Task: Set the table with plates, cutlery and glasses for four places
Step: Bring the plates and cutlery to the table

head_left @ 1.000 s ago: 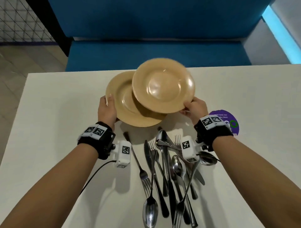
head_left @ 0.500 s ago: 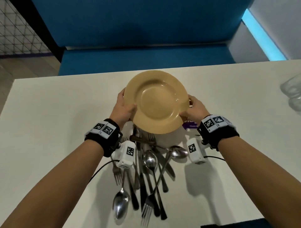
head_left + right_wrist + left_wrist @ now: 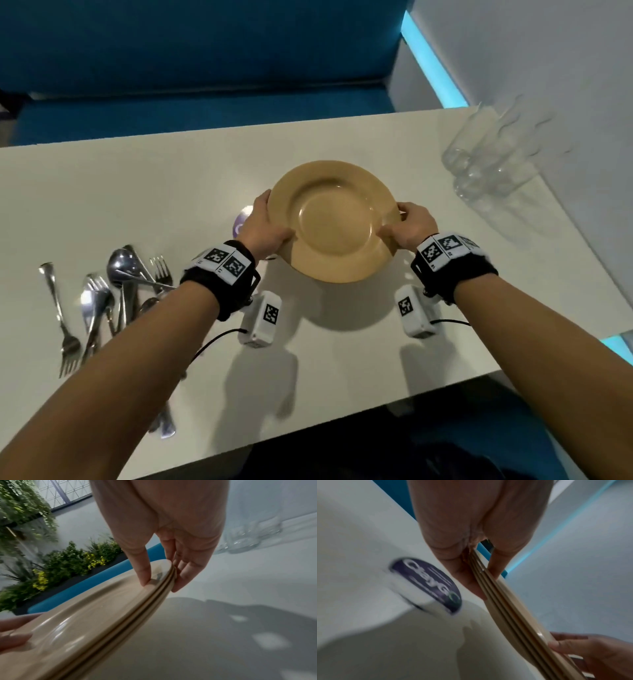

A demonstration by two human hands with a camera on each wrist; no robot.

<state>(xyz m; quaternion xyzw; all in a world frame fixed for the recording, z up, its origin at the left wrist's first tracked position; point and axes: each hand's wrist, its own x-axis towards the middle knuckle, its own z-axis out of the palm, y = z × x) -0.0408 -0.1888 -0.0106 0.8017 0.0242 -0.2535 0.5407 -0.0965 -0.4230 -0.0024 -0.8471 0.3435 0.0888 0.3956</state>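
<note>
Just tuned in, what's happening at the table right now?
A person holds a stack of tan plates above the white table, the left hand and right hand gripping opposite rims. The wrist views show several plates stacked together. A pile of cutlery lies to the left, and clear glasses stand at the far right. No place is laid in what shows of the table.

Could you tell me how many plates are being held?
4, by the rims in the left wrist view: all one stack, held above the table between left hand and right hand; blur may hide another.
</note>
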